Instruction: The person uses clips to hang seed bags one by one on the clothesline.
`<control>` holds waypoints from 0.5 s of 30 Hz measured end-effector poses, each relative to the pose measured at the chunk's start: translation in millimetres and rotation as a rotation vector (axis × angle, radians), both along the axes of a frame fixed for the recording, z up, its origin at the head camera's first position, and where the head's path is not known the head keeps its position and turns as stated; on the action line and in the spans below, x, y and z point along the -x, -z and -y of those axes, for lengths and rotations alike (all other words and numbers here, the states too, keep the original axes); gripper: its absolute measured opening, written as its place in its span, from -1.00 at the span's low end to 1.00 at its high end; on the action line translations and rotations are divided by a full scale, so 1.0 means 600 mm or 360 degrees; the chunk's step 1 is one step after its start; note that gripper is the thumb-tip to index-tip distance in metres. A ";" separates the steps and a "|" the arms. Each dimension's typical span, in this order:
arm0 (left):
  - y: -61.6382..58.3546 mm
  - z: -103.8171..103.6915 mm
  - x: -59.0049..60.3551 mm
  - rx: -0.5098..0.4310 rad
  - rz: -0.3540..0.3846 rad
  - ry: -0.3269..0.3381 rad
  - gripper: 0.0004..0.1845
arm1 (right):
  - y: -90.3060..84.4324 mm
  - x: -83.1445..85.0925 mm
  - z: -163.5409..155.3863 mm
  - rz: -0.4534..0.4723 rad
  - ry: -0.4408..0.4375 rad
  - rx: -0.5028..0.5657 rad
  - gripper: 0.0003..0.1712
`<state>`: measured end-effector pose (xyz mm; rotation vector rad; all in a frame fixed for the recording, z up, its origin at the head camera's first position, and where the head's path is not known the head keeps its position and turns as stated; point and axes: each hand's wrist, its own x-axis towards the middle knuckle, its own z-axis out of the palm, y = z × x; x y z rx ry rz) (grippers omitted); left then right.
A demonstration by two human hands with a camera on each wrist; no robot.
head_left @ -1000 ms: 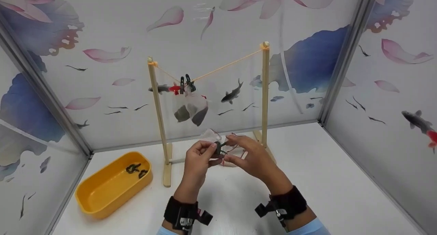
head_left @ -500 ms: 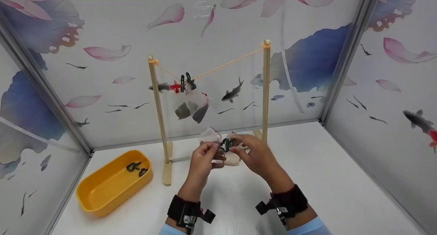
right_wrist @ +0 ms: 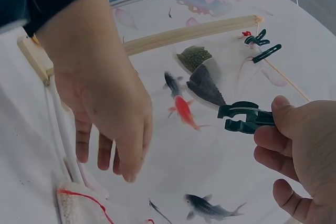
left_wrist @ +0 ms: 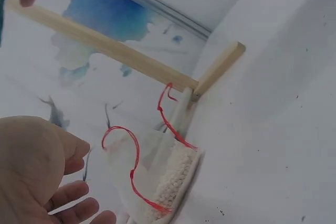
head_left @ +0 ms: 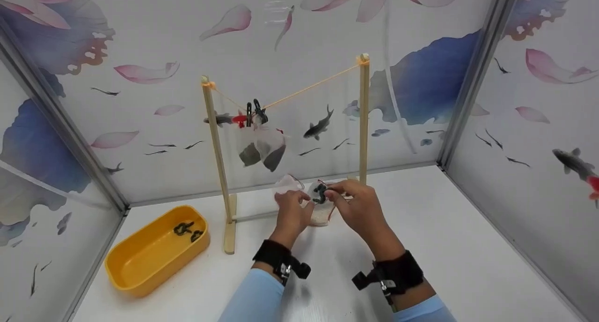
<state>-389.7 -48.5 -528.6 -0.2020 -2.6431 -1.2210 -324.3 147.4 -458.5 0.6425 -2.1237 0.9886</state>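
My right hand (head_left: 362,214) pinches a dark green plastic clip (right_wrist: 247,119) between thumb and forefinger, its notched jaws pointing away from the fingertips. My left hand (head_left: 294,214) holds nothing and reaches beside the sheer white drawstring bags lying on the table. One bag (head_left: 286,185) lies behind its fingers. Another bag (left_wrist: 181,174), filled with pale grains and bearing red cords, lies to its right. In the left wrist view the left hand's fingers are loosely bent and apart from that bag.
A wooden frame (head_left: 364,125) carries a sagging orange string (head_left: 313,88). Two dark green clips (head_left: 256,113) hold sheer bags (head_left: 273,158) with green and dark contents on it. A yellow tub (head_left: 140,266) at the left contains more clips (head_left: 183,228). Printed panels enclose the table.
Both hands were on the clip earlier. The left hand has let go and moved forward toward the bags, while the right hand keeps the clip and has turned it.
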 end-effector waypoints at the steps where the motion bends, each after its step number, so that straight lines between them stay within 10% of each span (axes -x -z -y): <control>1: 0.001 -0.008 0.008 0.0089 -0.0001 0.0015 -0.83 | -0.001 0.000 -0.004 -0.0003 0.0005 -0.0009 -0.85; 8: 0.013 -0.022 0.028 0.0037 0.0382 0.0040 -0.69 | -0.004 0.001 -0.012 -0.0014 -0.0015 -0.0009 -0.88; 15: 0.023 -0.025 0.030 -0.0180 0.0343 0.0005 -0.63 | -0.003 0.004 -0.019 0.0014 -0.0008 0.0019 -0.90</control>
